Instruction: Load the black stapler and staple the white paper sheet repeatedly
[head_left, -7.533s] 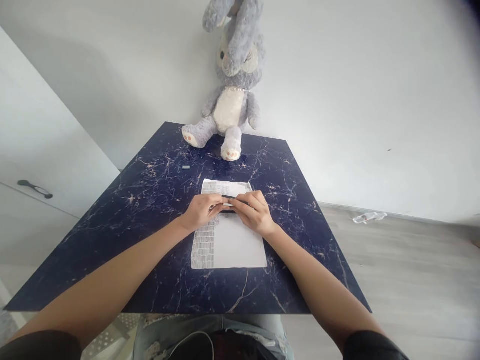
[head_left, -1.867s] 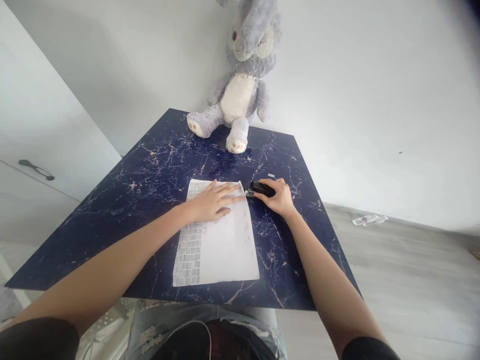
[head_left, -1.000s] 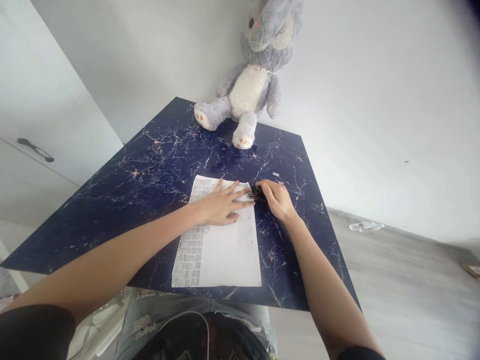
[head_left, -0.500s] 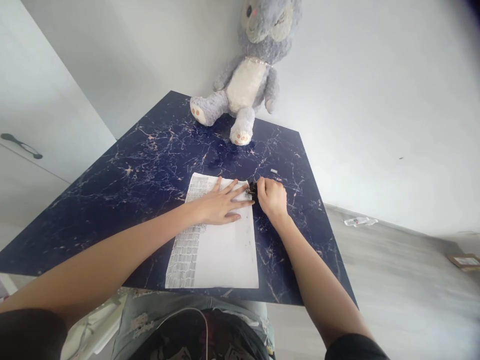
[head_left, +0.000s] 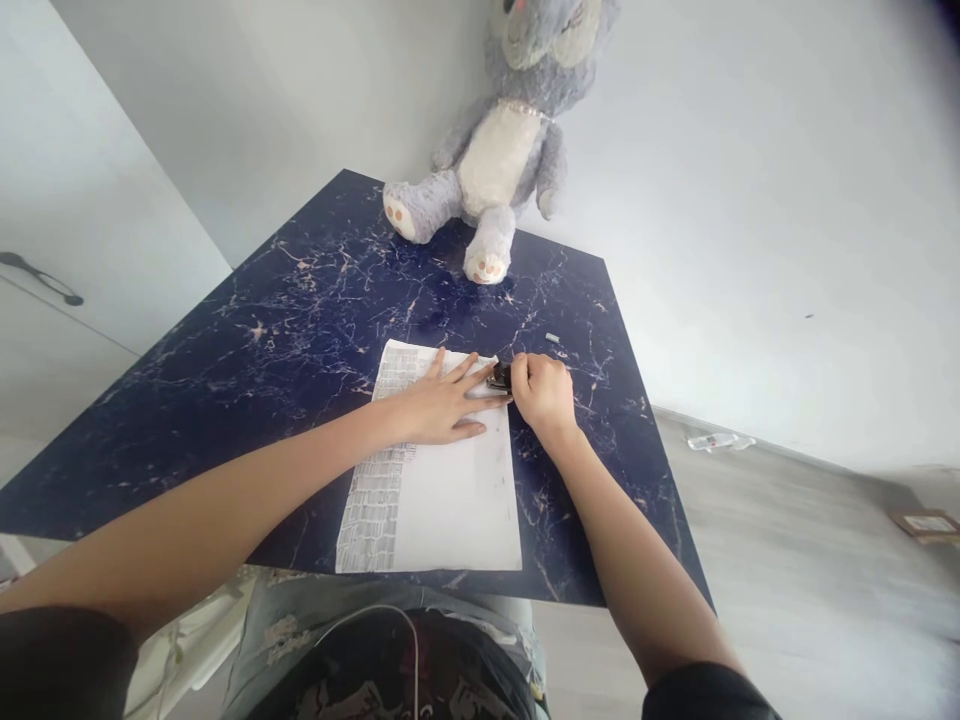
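Hanging well off to the left of the paper sheet, a dark handle sits on a white cabinet. Coming across now, it's the blue marble-patterned table that spreads out under the sheet and left of it. And here's the left hand, palm down on the sheet's far half, fingers spread wide like a fan! Down the sheet's left edge run gray blocks of markings; the rest is mostly white. Just off its near edge, torn jeans show in the person's lap.

Up beyond the sheet's far edge sits a gray plush animal, feet toward the paper, head cut off by the view. Now the tight spot: a black stapler has its nose over the sheet's far right corner, right between two left fingertips. Whether paper lies inside its mouth, I cannot tell.

Just right of that corner, the right hand is curled fist-like around the stapler's body, fingers bunched together, their tips hidden. Slightly farther out beyond that corner lies a small pale bar. Well right of the sheet, down on the gray floor, rest a clear plastic wrapper and, farther right, a brownish flat object.
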